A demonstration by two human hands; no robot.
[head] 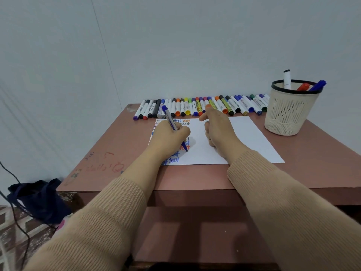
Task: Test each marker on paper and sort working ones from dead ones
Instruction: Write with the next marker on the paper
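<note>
My left hand [169,135] grips a blue marker [168,116] with its tip down on the white paper [248,137], beside rows of the word "test" in blue, orange and grey. My right hand [216,130] rests on the paper with curled fingers and the thumb raised; a small dark piece shows at its fingers, and what it is I cannot tell. A long row of markers [201,106] in several colours lies along the table's far edge.
A cream mesh cup [291,112] with a black rim stands at the right and holds a white, a red and a blue marker. The brown table [117,153] has scribbles on its left part. A dark bag [39,198] and a cable lie on the floor at the left.
</note>
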